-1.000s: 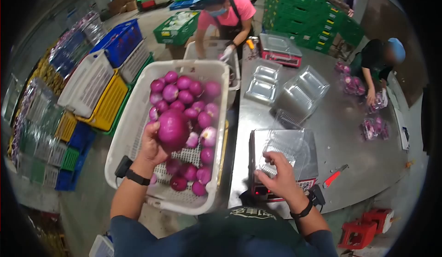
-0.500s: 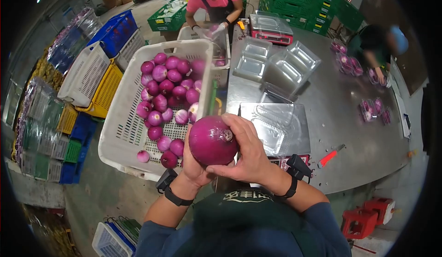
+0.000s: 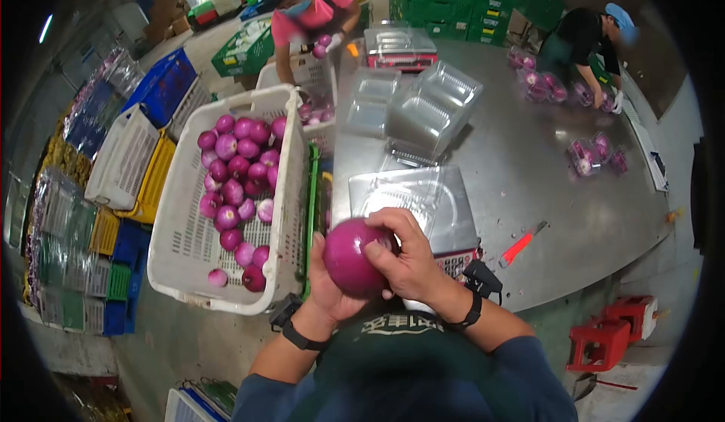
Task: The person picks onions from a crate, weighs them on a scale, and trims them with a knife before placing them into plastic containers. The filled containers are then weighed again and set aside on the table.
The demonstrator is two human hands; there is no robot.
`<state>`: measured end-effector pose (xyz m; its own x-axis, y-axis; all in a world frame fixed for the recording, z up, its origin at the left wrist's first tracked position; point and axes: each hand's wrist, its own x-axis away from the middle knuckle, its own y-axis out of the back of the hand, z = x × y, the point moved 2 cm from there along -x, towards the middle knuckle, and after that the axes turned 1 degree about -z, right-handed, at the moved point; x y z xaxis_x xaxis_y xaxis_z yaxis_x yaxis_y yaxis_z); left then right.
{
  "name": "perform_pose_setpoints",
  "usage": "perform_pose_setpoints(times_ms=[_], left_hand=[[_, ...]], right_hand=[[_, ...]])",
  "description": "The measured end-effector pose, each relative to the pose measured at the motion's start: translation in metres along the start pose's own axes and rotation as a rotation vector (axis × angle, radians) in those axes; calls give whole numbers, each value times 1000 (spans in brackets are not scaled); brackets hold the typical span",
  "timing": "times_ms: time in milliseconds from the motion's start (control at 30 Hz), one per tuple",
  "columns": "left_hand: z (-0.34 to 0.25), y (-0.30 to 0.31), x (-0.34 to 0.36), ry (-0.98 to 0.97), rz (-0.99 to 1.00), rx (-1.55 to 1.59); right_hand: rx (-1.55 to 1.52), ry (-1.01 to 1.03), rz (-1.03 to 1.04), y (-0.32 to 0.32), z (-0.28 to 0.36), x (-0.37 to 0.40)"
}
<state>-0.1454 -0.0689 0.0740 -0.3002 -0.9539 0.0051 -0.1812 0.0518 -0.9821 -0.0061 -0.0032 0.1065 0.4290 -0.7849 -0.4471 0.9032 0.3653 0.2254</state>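
Observation:
A large, glossy red onion (image 3: 353,259) is held in front of my chest between both palms. My left hand (image 3: 329,290) cups it from the left and below. Over its right side curl the fingers of my right hand (image 3: 408,259), the thumb lying across the skin and partly covering the onion's end. Just beyond the onion a scale (image 3: 453,203) with a steel top stands at the table's near edge, a clear plastic tray (image 3: 396,195) lying on it. To the left is a white crate (image 3: 181,271) holding many peeled red onions (image 3: 238,166).
Clear clamshell trays (image 3: 438,108) stand on the steel table (image 3: 521,173), with a red-handled knife (image 3: 521,244) nearer me. Packed onions (image 3: 593,154) lie at right by a co-worker (image 3: 585,40). Another co-worker (image 3: 317,6) handles onions at the back. Red stools (image 3: 600,343) stand at lower right.
The view has shifted right, so the crate and table appear further left. My right thumb has moved up across the onion. The co-worker at the back now lifts onions in one hand.

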Motion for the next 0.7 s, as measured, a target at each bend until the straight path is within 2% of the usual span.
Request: perform_pose_setpoints(times_ms=[33, 100, 167, 233, 267, 300, 367, 433, 500, 567, 600, 667, 700], left_hand=[[7, 0, -2, -46, -142, -142], [9, 7, -15, 86, 50, -243], [11, 11, -22, 45, -110, -375], [7, 17, -39, -132, -203, -828], [2, 14, -47, -162, -279, -1169], [1, 12, -55, -181, -274, -1171], [0, 11, -69, -361, -340, -1973], [2, 22, -82, -373, -342, -2076], [5, 33, -89, -306, -373, -2322], [4, 48, -95, -269, -376, -2364], [9, 52, -95, -230, -369, -2402], [12, 59, -93, -406, -352, -2365], [8, 54, -90, -451, -270, -2324]], right_hand=[[7, 26, -10, 9, -3, 0], [47, -79, -62, 29, -26, 1], [-49, -222, -220, 51, -66, 8], [46, -347, -322, 84, -86, 23], [48, -385, -359, 97, -97, 35], [50, -423, -392, 108, -108, 48], [63, -433, -401, 126, -123, 74], [38, -472, -414, 135, -138, 99], [14, -524, -429, 141, -147, 103], [16, -566, -454, 142, -153, 119], [83, -521, -430, 142, -156, 122], [155, -525, -401, 144, -147, 120], [160, -560, -394, 143, -138, 112]])
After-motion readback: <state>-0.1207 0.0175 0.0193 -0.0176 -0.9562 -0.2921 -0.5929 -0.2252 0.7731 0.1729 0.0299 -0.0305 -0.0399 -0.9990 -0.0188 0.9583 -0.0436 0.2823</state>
